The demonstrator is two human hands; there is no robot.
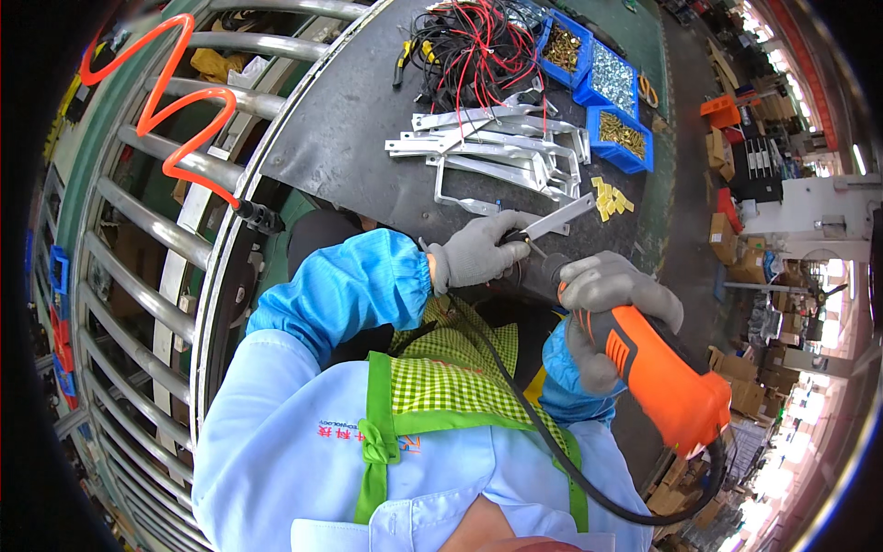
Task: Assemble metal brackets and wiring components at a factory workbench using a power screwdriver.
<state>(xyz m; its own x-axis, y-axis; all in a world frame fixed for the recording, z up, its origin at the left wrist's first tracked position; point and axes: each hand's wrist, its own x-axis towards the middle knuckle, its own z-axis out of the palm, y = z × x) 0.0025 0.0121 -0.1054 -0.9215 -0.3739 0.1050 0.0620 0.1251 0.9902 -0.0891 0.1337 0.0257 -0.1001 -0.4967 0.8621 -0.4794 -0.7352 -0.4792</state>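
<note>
My left hand (478,250), in a grey glove, is closed with its thumb and fingers round the near end of a flat silver metal bracket (563,215). A small dark part shows at its fingertips, too hidden to name. In my right hand (612,290), also gloved, is an orange corded power drill (667,377), its front end pointing toward the left hand. Whether the drill's tip touches the bracket cannot be seen. Beyond the left hand lies a pile of similar silver brackets (497,152) on the dark tabletop (354,138).
Blue bins of screws (621,140) and other small metal parts stand at the far right. Nearer lie yellow pieces (609,198). Red and black wires (474,55) are heaped at the back. A roller conveyor (147,212) with an orange coiled hose (189,106) runs along the left.
</note>
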